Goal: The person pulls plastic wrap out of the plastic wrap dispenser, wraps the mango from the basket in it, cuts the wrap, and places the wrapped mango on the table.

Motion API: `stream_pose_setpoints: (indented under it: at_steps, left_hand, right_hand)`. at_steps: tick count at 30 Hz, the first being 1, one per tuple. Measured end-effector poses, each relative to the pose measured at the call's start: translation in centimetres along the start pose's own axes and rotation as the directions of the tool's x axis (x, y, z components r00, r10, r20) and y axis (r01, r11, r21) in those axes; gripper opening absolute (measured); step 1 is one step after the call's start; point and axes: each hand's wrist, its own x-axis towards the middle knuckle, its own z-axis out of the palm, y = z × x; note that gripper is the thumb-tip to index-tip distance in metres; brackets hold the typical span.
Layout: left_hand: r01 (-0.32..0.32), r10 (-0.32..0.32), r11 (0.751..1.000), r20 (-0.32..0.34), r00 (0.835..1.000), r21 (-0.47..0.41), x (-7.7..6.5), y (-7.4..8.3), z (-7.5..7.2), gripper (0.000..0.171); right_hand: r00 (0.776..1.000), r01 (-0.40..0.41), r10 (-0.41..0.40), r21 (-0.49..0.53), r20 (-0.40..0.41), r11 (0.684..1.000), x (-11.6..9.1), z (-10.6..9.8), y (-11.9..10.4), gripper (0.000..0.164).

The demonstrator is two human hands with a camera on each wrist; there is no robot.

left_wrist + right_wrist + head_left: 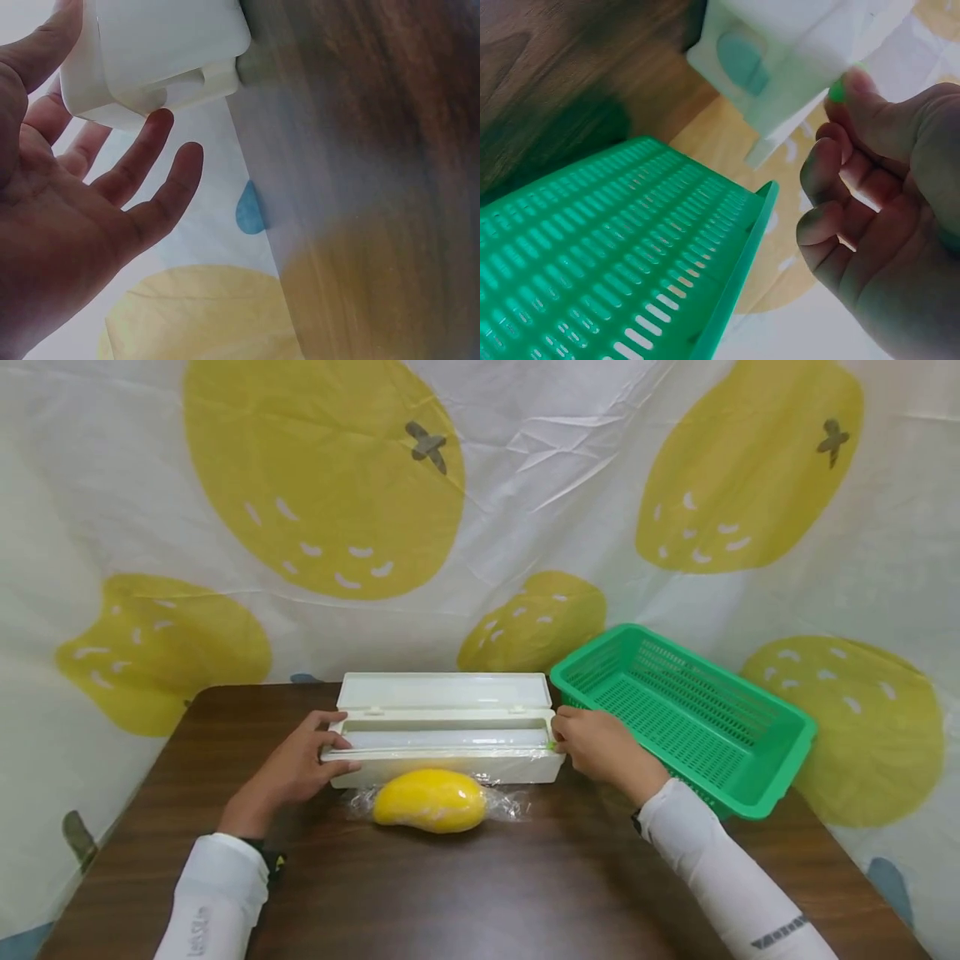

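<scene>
A white cling film dispenser point(442, 768) stands on the table with its lid point(444, 692) raised and a film roll point(450, 739) inside. My left hand point(303, 760) holds the dispenser's left end, thumb at the front; in the left wrist view the last two fingers of that hand point(112, 180) are spread below the box. At the right end, my right hand point(596, 743) pinches a small green slider cutter point(837, 91) between thumb and forefinger. Clear film lies over the front edge. Just before the box lies a yellow mango point(430, 802) in clear film, its loose ends sticking out both sides.
A green plastic basket point(772, 797) with slotted walls stands right of the dispenser, close to my right hand. The brown wooden table point(480, 902) reaches toward me. Behind it hangs a white cloth point(540, 468) printed with yellow fruit.
</scene>
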Motion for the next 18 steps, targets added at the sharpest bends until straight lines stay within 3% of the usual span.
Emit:
stream_pose_setpoints:
  at_steps: [4, 9, 12, 15, 18]
  left_hand:
    - [0.007, -0.007, 1.0, 0.003, 1.0, -0.008, -0.2, -0.1, -0.1, 0.028]
    - [0.008, -0.008, 1.0, 0.013, 1.0, -0.026, -0.5, 0.0, -0.1, 0.033]
    - [-0.011, 0.012, 0.999, 0.021, 1.0, -0.042, -0.6, 0.2, -0.2, 0.036]
    - [-0.03, 0.032, 0.998, 0.029, 0.999, -0.046, -0.5, 0.3, -0.3, 0.042]
    - [-0.042, 0.043, 0.999, 0.035, 0.998, -0.033, -0.4, 0.4, -0.5, 0.051]
  right_hand:
    - [1.0, -0.016, 0.016, 0.009, 0.008, 1.0, 0.1, -0.1, -0.3, 0.018]
    - [0.992, -0.118, 0.117, 0.035, 0.038, 0.992, 0.2, -0.9, -1.4, 0.017]
    - [0.987, -0.156, 0.156, 0.025, -0.021, 0.987, 0.5, -1.4, -3.1, 0.027]
    - [0.988, -0.11, 0.116, 0.064, -0.101, 0.992, 1.3, -1.4, -5.6, 0.046]
    - [0.994, -0.018, 0.033, 0.14, -0.101, 0.99, 2.2, -0.8, -8.4, 0.067]
